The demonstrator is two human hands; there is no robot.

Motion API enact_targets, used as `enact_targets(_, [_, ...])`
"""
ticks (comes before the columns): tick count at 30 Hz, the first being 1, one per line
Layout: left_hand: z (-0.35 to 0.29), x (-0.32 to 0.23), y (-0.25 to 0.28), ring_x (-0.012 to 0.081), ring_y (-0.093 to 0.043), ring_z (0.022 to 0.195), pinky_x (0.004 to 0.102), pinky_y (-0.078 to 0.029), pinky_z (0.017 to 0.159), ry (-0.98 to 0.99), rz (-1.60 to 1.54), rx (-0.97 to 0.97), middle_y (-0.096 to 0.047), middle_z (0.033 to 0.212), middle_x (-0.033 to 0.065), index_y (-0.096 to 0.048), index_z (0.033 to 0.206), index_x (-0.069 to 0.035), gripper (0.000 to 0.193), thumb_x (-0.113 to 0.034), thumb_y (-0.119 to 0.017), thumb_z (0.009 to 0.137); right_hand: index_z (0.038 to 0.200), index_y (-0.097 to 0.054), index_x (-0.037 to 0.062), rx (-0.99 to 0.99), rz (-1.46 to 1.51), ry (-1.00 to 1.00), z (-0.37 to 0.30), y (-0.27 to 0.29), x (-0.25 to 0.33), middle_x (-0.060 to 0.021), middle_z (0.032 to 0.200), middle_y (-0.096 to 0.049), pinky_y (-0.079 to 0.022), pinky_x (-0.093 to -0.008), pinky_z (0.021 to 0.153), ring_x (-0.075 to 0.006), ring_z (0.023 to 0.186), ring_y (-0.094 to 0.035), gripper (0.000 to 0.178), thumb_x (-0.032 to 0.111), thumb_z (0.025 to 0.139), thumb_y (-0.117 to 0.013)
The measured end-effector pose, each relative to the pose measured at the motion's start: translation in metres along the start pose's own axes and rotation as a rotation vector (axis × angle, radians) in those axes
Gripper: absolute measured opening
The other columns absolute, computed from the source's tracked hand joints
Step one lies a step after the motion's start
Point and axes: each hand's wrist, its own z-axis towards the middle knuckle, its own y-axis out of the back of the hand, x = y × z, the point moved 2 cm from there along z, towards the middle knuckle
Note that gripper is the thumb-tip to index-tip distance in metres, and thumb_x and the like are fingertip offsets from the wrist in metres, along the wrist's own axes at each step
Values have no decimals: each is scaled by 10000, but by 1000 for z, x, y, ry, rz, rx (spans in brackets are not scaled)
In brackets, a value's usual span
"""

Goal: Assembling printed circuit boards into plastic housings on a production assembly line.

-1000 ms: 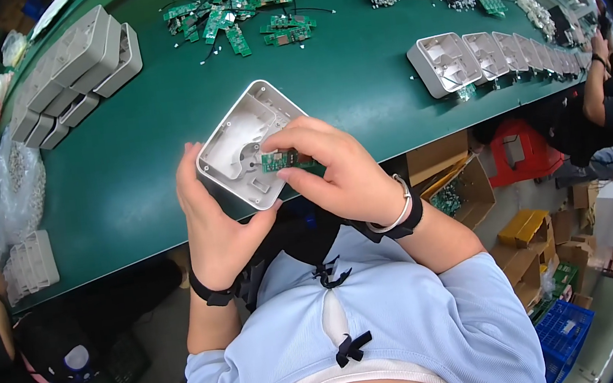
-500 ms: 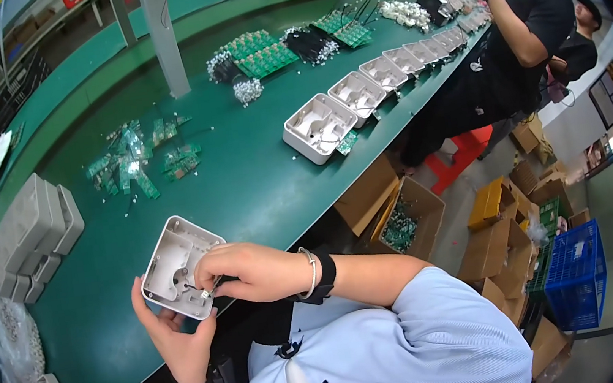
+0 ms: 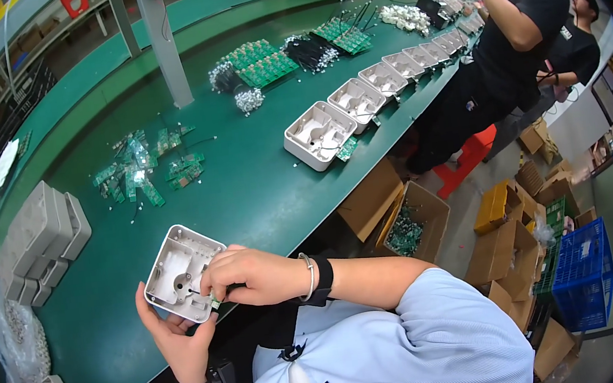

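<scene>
My left hand (image 3: 180, 350) grips a white plastic housing (image 3: 193, 253) by its near left corner, fingers beneath and thumb at the near edge. The housing is tilted, its open inside facing up, with ribs and a round hole showing. My right hand (image 3: 244, 276) is closed in a pinch at the housing's near right side. A small green circuit board (image 3: 215, 304) shows below those fingertips, at the rim. Beside it, a short dark wire runs inside the housing. The fingers partly hide the board and its wire end.
A row of similar housings (image 3: 321, 134) runs along the right table edge. Loose circuit boards (image 3: 137, 166) lie ahead, with board panels (image 3: 260, 61) and bundled cables (image 3: 308, 52) farther off. Stacked housings (image 3: 39, 224) stand at left. A co-worker (image 3: 530, 18) stands at far right.
My right fingers have shifted slightly at the housing's near side, and the green board now shows beneath them. The left hand keeps its grip. The view has moved a little.
</scene>
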Motion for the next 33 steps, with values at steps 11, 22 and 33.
enact_targets(11, [2, 4, 1, 290, -622, 1287, 390, -612, 989, 54, -117, 50, -334, 1609, 132, -150, 1669, -125, 1219, 126, -807, 673, 878, -656, 124, -69, -69, 89, -3, 0, -3, 28, 1079, -763, -369, -394, 1024, -172, 1044, -678, 118, 130, 912, -768])
enact_targets(22, [-2, 5, 5, 292, -594, 1320, 414, -591, 1035, 55, -127, 70, -343, 1609, 148, -128, 1671, -141, 1211, 106, -827, 713, 918, -743, 87, 31, 12, -151, 20, 4, 10, -39, 956, -762, -463, -404, 940, -255, 973, -718, 144, 204, 872, -811])
enact_targets(33, [2, 10, 9, 310, -623, 1309, 443, -584, 1041, 156, -162, 116, -414, 1562, 200, -48, 1665, -149, 1191, 112, -804, 783, 1001, -774, 28, 159, -99, -102, 28, 6, 8, -138, 986, -767, -563, -426, 839, -338, 929, -736, 150, 94, 867, -786])
